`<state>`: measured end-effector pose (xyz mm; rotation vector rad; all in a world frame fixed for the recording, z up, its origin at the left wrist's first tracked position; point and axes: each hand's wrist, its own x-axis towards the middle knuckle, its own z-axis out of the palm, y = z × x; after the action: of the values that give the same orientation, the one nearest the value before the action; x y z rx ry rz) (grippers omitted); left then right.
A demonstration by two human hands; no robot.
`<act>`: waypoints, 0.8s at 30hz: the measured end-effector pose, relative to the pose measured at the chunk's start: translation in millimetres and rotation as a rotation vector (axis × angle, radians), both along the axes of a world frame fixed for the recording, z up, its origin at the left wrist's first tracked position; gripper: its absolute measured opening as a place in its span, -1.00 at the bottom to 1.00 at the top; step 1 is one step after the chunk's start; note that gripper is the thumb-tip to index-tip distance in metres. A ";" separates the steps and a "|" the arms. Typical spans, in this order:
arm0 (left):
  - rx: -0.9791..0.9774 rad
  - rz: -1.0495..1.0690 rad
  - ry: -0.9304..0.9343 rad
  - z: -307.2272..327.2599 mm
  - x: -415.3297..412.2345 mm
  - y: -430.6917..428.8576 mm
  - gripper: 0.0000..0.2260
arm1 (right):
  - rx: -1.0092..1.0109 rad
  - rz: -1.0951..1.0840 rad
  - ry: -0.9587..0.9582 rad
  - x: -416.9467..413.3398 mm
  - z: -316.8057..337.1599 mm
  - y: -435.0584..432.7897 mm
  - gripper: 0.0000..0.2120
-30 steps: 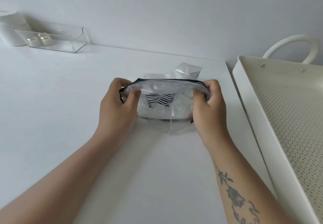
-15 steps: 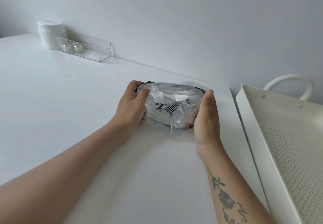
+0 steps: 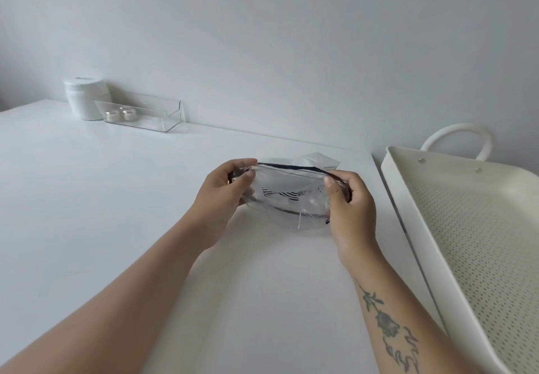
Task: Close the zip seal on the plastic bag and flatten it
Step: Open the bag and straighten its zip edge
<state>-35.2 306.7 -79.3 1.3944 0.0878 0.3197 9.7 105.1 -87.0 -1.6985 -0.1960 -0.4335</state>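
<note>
Pinching its dark zip seal (image 3: 294, 167) ends, both hands (image 3: 224, 190) (image 3: 348, 198) hold the crumpled clear plastic bag (image 3: 288, 198).

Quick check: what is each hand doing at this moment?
Left hand: closed, pinching the plastic bag at its left top corner.
Right hand: closed, gripping the bag's right end.

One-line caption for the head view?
Left hand and right hand pinch opposite ends of a clear plastic bag above a white table.
</note>
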 end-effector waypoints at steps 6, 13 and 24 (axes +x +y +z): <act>0.350 0.210 -0.058 -3.6 2.0 -6.4 -0.81 | -0.121 -0.048 -0.051 -0.5 2.4 -1.4 -0.94; 0.330 0.440 -0.182 1.4 2.0 -12.8 -0.89 | -0.258 -0.237 -0.208 -4.1 -0.2 12.3 -0.79; 0.127 0.157 0.037 2.9 1.0 -15.7 -0.81 | 0.278 0.155 0.407 -2.7 13.5 4.2 -0.65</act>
<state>-34.2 291.0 -76.3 1.5226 0.2115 0.4355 7.1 109.3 -73.5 -1.4499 0.0305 0.0067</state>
